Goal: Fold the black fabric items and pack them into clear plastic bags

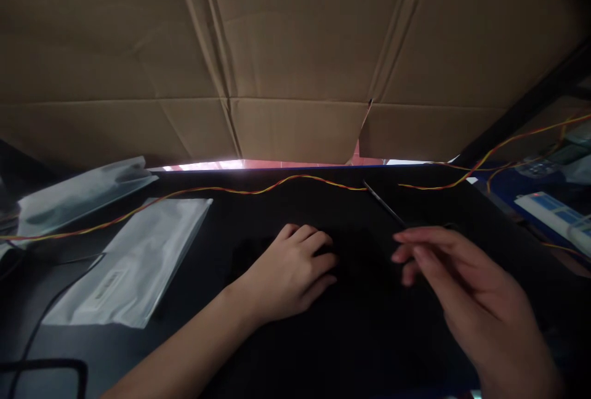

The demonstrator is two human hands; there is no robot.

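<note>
My left hand point(298, 270) lies palm down on the black tabletop point(295, 356), its fingers bent and drawn together. Beneath it is a darker patch, too dim to make out as an object or a shadow. To the right, my right hand point(471, 294) is raised with the palm turned inward, fingers curled and the thumb close to the index finger. A thin, shiny straight edge, like a slim metal rod point(385, 203), runs from the yellow and red twisted wire down to these fingertips. Whether the fingers grip it is hidden.
Two translucent zip bags, one labelled point(138, 263) and one further back point(87, 196), lie at the left. The twisted wire point(295, 177) crosses the table's back. A cardboard panel point(295, 48) rises behind. At right sits a white and blue box point(551, 217); a black cable point(46, 300) runs at left.
</note>
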